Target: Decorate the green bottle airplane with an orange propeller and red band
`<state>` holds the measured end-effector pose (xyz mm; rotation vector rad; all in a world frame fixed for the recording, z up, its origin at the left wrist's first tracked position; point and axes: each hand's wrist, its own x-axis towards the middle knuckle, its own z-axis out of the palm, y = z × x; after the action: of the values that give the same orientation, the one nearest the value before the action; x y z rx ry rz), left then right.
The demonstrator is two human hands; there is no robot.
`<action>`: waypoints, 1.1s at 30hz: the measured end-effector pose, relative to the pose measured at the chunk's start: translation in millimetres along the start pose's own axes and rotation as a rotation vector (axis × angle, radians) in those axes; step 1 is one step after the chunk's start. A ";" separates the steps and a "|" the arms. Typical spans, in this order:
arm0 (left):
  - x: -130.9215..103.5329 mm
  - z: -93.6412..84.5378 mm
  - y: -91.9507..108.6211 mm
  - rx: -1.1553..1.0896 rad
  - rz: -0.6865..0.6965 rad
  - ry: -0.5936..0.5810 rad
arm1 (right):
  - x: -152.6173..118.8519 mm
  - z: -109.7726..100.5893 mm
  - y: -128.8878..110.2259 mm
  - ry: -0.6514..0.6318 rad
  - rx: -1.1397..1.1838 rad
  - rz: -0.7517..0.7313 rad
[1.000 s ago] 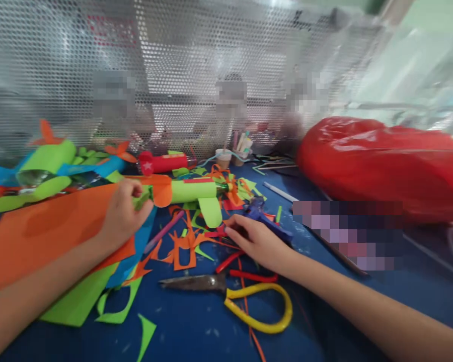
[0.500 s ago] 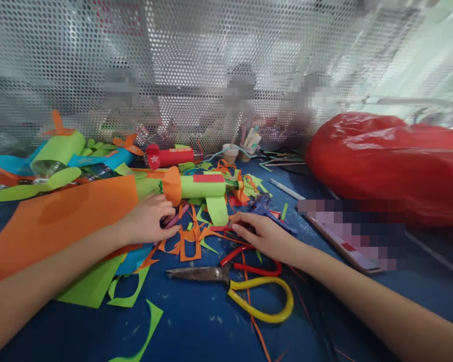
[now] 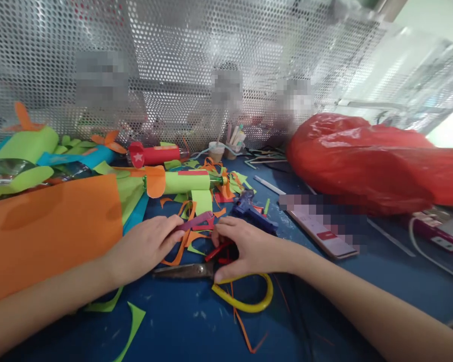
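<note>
My left hand (image 3: 145, 246) pinches a thin purple marker (image 3: 197, 221) between thumb and fingers, its free end pointing right over paper scraps (image 3: 179, 251). Over the scissors my right hand (image 3: 249, 246) curves, thumb and fingers apart around the red handle. The scissors (image 3: 245, 304) lie on the blue table, blades to the left, with one red and one yellow handle; the hand partly hides the red one. Just beyond both hands lies a bottle wrapped in green paper (image 3: 184, 182) with an orange paper band. A blue glue gun (image 3: 254, 213) rests behind my right hand.
Orange sheet (image 3: 60, 226) and paper-covered bottles (image 3: 26, 146) fill the left. A red bottle (image 3: 160, 155), cup (image 3: 216, 151) and marker holder (image 3: 236, 143) stand by the perforated metal screen (image 3: 173, 65). At right are a phone (image 3: 320, 231) and a red plastic bag (image 3: 355, 166).
My left hand has lifted the purple marker off the scraps and moved nearer. My right hand has come back from a red paper scrap to the scissors' handles. The view has turned right.
</note>
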<state>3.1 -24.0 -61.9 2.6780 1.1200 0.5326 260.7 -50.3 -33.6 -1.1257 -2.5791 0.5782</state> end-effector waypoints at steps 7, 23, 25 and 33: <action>6.5 1.3 -6.9 -0.283 -0.205 0.016 | -7.1 -3.9 -15.0 -0.110 -0.075 0.068; 14.0 3.3 -11.0 -0.611 -0.338 0.106 | -9.2 -42.4 -2.1 -0.126 0.650 0.203; 14.0 4.4 -12.3 -0.611 -0.335 0.105 | -6.9 -46.8 13.0 0.115 0.781 0.297; 12.9 7.9 -14.6 -0.581 -0.278 0.091 | 3.5 -68.9 54.4 0.543 1.060 0.679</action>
<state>5.1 -4.9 -70.4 1.9874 1.1215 0.7887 320.2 3.2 2.6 -1.3919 -1.0752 1.3195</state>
